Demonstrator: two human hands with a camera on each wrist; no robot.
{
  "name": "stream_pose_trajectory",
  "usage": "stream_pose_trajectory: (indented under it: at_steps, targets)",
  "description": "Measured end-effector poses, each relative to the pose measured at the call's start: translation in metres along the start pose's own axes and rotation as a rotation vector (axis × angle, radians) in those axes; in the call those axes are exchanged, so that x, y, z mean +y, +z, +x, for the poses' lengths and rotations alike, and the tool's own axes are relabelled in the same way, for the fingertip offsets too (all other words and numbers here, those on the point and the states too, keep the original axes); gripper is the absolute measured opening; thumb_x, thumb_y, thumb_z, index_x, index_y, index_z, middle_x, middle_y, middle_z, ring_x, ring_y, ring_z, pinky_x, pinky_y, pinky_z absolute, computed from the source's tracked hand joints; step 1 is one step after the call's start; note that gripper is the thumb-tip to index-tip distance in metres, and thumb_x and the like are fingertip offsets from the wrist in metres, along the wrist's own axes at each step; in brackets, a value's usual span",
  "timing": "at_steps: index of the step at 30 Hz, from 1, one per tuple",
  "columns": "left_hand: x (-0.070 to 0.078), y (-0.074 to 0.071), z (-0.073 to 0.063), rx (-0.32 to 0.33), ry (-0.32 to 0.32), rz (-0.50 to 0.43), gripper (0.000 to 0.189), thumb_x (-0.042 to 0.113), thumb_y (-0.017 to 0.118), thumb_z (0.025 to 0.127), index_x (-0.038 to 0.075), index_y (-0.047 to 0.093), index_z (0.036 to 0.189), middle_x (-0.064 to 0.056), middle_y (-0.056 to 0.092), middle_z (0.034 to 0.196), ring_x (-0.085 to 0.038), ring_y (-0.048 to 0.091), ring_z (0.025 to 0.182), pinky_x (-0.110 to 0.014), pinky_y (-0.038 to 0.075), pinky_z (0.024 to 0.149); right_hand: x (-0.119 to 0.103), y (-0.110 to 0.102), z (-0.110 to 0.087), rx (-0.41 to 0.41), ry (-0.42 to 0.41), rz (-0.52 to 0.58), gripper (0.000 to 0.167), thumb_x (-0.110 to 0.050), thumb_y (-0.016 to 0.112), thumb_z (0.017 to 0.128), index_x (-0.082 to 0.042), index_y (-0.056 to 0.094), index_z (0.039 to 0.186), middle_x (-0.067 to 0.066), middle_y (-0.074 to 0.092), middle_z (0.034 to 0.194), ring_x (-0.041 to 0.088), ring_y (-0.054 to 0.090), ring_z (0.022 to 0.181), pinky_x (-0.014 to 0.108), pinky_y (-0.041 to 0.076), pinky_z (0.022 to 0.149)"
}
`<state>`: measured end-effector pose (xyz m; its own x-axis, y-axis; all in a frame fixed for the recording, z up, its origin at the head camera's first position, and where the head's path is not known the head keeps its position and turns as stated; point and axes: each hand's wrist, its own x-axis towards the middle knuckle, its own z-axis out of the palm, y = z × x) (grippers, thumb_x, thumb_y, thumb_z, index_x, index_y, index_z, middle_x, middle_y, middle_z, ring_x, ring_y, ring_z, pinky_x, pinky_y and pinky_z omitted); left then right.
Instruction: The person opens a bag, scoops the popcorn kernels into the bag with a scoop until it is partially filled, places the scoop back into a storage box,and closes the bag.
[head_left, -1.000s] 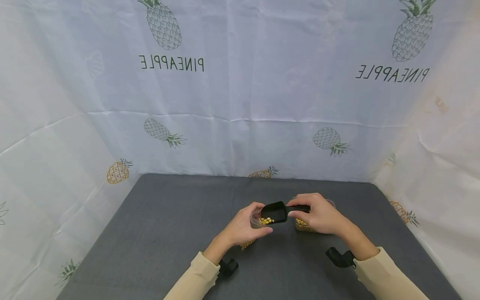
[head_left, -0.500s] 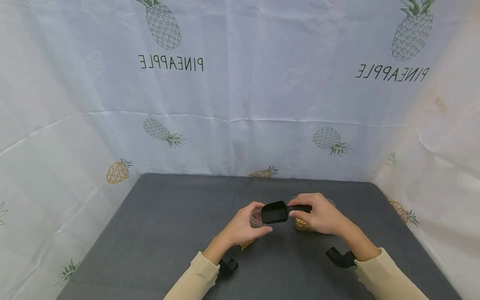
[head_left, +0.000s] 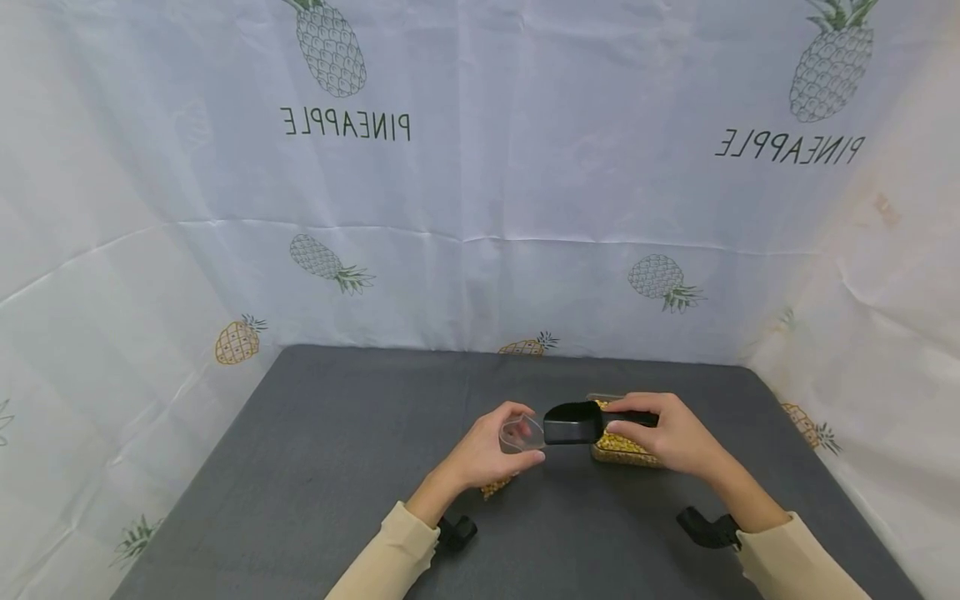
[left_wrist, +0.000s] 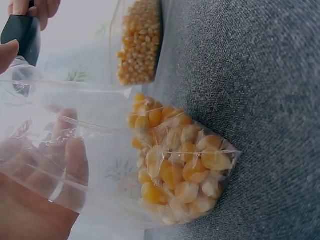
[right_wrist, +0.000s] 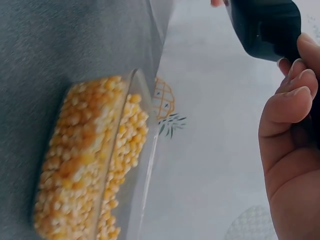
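Observation:
My left hand [head_left: 480, 450] holds the mouth of a clear plastic bag [left_wrist: 180, 165] open, thumb on one side and fingers on the other. Yellow corn kernels fill the bag's bottom, which hangs close over the cloth in the left wrist view. My right hand [head_left: 667, 437] grips the handle of a black scoop [head_left: 572, 427]. The scoop is just right of the bag's mouth, and no kernels show in it. Below and behind the right hand stands a clear rectangular container [right_wrist: 85, 155] with many corn kernels; the hand covers part of it in the head view.
A dark grey cloth [head_left: 360, 450] covers the table. White curtain fabric [head_left: 480, 167] printed with pineapples hangs behind and on both sides. Black wrist mounts [head_left: 708, 529] sit under both forearms.
Kernels lying in the scoop at its bag-side end have left it. The right hand has drawn the scoop rightward from the bag and turned it, uncovering more of the container. The left hand stays put.

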<state>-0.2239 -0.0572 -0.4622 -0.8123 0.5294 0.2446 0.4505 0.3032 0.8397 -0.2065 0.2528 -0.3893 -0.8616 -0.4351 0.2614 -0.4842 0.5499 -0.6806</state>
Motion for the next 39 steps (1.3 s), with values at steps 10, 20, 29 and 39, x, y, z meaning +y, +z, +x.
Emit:
stream_pose_trajectory:
  at_steps: [10, 20, 29, 39]
  targets:
    - [-0.001, 0.001, 0.001, -0.007, 0.018, -0.011, 0.055, 0.034, 0.074, 0.095, 0.008, 0.053, 0.138, -0.007, 0.064, 0.112, -0.010, 0.063, 0.096, -0.028, 0.056, 0.085, 0.014, -0.011, -0.017, 0.005, 0.059, 0.100, 0.027, -0.011, 0.069, 0.098, 0.000, 0.071, 0.122, 0.030, 0.065, 0.116, 0.010, 0.045, 0.045, 0.032, 0.047, 0.050]
    - [-0.002, 0.001, 0.001, -0.017, 0.022, -0.017, 0.056, 0.035, 0.073, 0.096, 0.006, 0.052, 0.139, -0.014, 0.064, 0.114, -0.011, 0.063, 0.097, -0.028, 0.056, 0.086, 0.036, -0.019, -0.031, 0.022, 0.146, 0.058, 0.031, -0.013, 0.068, 0.099, 0.004, 0.069, 0.124, 0.029, 0.064, 0.122, 0.014, 0.052, 0.049, 0.034, 0.048, 0.049]
    - [0.000, 0.002, 0.002, -0.012, 0.017, -0.023, 0.054, 0.034, 0.073, 0.095, 0.009, 0.053, 0.138, -0.012, 0.064, 0.114, -0.011, 0.064, 0.097, -0.038, 0.057, 0.089, 0.054, -0.031, -0.046, 0.020, 0.227, 0.018, 0.034, -0.019, 0.068, 0.099, 0.005, 0.068, 0.124, 0.023, 0.069, 0.102, 0.017, 0.048, 0.048, 0.033, 0.045, 0.047]
    - [0.002, 0.001, 0.001, -0.016, 0.007, -0.004, 0.057, 0.035, 0.073, 0.095, 0.005, 0.052, 0.140, -0.012, 0.064, 0.114, -0.012, 0.064, 0.098, -0.031, 0.056, 0.087, 0.065, -0.040, -0.055, 0.013, 0.272, -0.004, 0.039, -0.022, 0.068, 0.100, 0.006, 0.066, 0.127, 0.011, 0.061, 0.065, 0.017, 0.050, 0.050, 0.033, 0.043, 0.048]
